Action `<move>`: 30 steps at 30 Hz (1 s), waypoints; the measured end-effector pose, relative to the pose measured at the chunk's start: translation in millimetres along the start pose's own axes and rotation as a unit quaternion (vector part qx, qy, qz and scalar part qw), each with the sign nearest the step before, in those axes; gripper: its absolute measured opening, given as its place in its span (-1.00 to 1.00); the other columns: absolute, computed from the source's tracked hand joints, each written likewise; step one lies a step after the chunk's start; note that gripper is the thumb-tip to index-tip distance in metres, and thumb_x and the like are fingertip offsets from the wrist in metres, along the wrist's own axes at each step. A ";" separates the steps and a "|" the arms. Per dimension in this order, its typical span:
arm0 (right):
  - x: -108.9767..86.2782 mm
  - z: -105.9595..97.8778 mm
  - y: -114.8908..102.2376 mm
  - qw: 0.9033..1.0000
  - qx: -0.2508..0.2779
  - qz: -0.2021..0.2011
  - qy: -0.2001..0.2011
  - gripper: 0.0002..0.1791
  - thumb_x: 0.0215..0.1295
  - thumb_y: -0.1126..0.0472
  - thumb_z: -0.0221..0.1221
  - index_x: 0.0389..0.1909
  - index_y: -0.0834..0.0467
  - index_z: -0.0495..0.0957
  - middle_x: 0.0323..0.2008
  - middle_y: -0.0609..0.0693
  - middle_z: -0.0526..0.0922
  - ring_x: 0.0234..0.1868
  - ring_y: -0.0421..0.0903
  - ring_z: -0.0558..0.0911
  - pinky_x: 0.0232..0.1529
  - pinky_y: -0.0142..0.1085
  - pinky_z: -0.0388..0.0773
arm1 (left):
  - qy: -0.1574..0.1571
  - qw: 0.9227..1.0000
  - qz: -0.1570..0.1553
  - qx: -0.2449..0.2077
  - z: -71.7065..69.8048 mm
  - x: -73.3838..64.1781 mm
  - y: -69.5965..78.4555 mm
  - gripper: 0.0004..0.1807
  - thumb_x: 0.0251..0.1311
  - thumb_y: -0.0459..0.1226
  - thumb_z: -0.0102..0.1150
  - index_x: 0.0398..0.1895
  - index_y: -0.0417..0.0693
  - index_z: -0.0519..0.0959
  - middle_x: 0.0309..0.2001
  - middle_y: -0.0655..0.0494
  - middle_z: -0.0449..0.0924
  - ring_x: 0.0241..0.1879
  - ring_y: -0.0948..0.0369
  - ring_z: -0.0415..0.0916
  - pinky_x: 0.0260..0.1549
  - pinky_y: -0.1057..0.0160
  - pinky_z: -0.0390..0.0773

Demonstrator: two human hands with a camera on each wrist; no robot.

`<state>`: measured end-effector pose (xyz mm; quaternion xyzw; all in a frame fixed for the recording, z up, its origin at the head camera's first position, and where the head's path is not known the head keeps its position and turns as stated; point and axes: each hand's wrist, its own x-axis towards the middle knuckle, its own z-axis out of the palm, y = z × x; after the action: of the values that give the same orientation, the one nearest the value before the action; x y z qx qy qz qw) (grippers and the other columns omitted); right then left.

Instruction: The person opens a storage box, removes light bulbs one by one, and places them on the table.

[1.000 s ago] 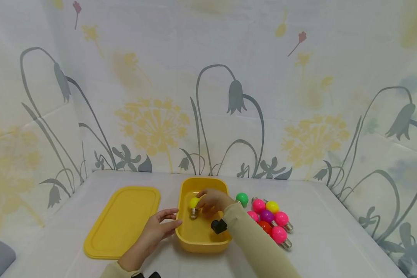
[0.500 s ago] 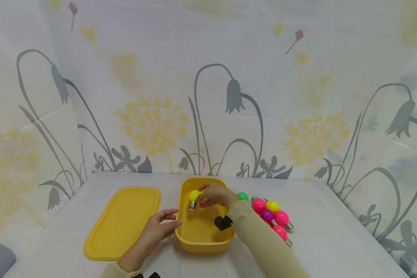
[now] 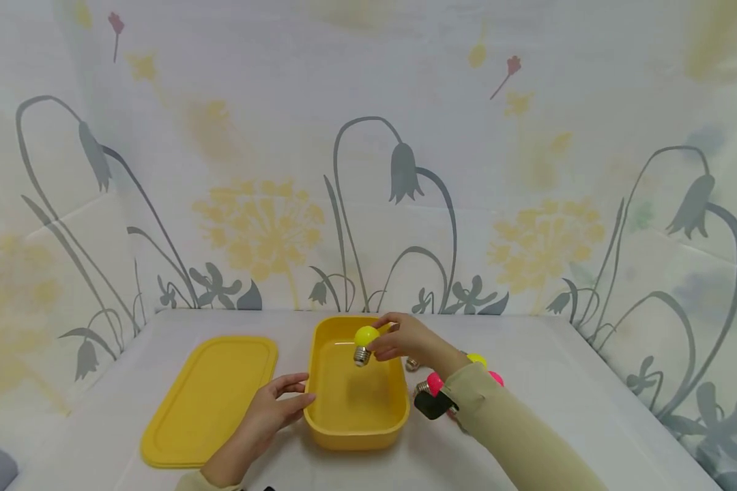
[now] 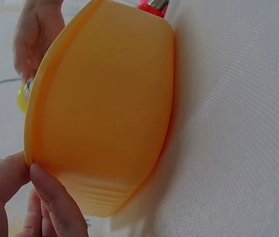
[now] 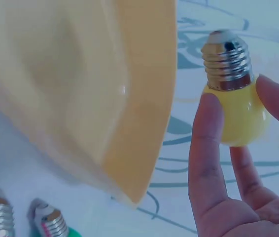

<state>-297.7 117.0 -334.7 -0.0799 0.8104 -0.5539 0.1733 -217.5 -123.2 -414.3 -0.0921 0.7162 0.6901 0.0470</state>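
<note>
A yellow bulb [image 3: 365,339] with a silver screw base hangs over the far right part of an open yellow box [image 3: 319,423], pinched by my right hand [image 3: 401,339]. The right wrist view shows the same yellow bulb [image 5: 239,111] held between fingertips beside the yellow box [image 5: 144,108]. My left hand [image 3: 271,407] rests against the box's near left wall, fingers straight. In the left wrist view, fingertips of the left hand [image 4: 41,197] touch the rim of the yellow box [image 4: 110,108].
A yellow lid [image 3: 209,399] lies flat left of the box. Several coloured bulbs [image 3: 432,383] lie in a cluster right of the box, partly hidden by my right sleeve [image 3: 516,436]. A flower-patterned cloth covers the table and backdrop.
My right hand has lifted the yellow bulb up and to the right, from low inside the box to above its far right rim. The left hand stays at the box.
</note>
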 end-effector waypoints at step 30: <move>-92.1 -34.3 89.1 0.975 -0.096 0.008 0.202 -0.51 -0.14 0.15 0.45 -0.13 0.19 0.55 -0.41 0.00 0.54 -0.39 -0.09 0.50 -0.38 -0.29 0.56 | -0.002 1.000 0.001 -0.002 0.1 0.7 -0.7 -0.44 -0.04 -0.28 0.40 0.07 -0.28 0.47 -0.18 -0.06 0.46 -0.39 0.19 0.47 -0.36 0.29 0.57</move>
<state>-219.3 209.8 -388.3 0.0234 0.8787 -0.4768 0.0021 -218.0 -123.2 -415.0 -0.0903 0.7151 0.6915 0.0478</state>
